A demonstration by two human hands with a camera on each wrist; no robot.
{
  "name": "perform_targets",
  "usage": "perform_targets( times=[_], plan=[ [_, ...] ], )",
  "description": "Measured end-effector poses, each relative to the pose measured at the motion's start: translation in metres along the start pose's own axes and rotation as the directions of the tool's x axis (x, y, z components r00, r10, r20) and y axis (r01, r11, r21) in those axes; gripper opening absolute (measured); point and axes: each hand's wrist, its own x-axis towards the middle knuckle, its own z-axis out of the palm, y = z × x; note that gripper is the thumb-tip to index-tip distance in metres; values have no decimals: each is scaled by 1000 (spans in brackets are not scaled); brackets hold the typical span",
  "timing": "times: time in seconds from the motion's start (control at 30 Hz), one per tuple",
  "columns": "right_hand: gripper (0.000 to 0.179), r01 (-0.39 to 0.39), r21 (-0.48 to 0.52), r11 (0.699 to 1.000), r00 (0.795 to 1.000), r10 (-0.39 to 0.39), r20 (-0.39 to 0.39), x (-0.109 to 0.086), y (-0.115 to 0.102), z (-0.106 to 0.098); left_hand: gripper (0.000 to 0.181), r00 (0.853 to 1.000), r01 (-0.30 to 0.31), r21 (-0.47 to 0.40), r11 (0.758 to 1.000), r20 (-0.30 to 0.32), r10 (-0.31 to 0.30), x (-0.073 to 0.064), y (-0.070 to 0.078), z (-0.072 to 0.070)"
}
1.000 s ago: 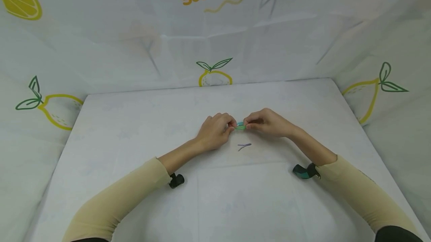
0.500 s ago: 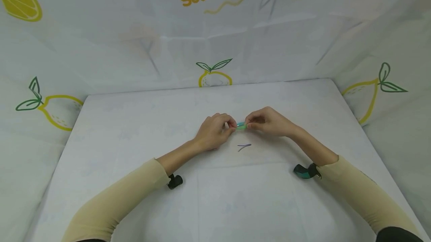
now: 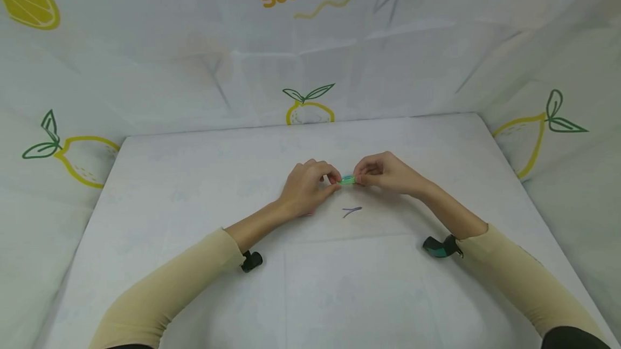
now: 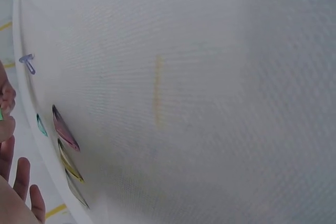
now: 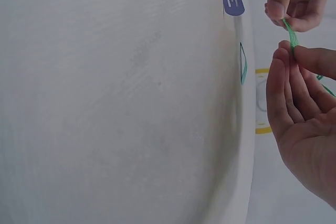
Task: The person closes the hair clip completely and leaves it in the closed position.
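A green snap hair clip [image 3: 346, 181] is held between both hands. My left hand [image 3: 308, 187] pinches its left end with thumb and forefinger, and the right hand [image 3: 388, 173] pinches its right end. The right wrist view shows the green clip [image 5: 293, 34] raised off the table, fingertips covering both ends. A teal hair clip [image 5: 243, 64] lies on the table beneath the hands. Nearer the person lies a purple hair clip [image 3: 351, 211], its two parts spread into a V in the head view.
By the left hand, the left wrist view shows a pink hair clip [image 4: 65, 129], a yellow one [image 4: 70, 162] and a pale one [image 4: 76, 189] in a row on the white-covered table [image 3: 339, 295]. A white lemon-print cloth [image 3: 184, 84] encloses the table's back and sides.
Both hands have risen slightly with the green clip, which now overlaps the teal one in the head view. The right hand has shifted a little away. A pink edge shows below the left hand.
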Motion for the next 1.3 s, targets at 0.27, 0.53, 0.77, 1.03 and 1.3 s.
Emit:
perform_targets(
  times=[0.27, 0.53, 0.77, 1.03, 1.3],
  plan=[
    [15, 10, 25, 1000, 1000, -10, -1, 1, 0, 0, 8, 1000, -7, 7, 1000, -12, 7, -1, 0, 0],
    [17, 41, -9, 999, 999, -41, 3, 0, 1, 0, 6, 1000, 11, 22, 1000, -13, -11, 0, 1, 1],
    [19, 27, 6, 1000, 1000, -27, 5, 1, -1, 1, 7, 1000, 15, 29, 999, -23, -15, -1, 0, 2],
    [20, -9, 21, 1000, 1000, 9, -16, -1, -3, 1, 7, 999, 5, 28, 1000, -32, -5, -2, -1, 3],
    [22, -35, 17, 999, 999, 35, -14, -1, -1, 1, 10, 1000, 22, 26, 999, -10, -22, -3, 0, 3]
  ],
)
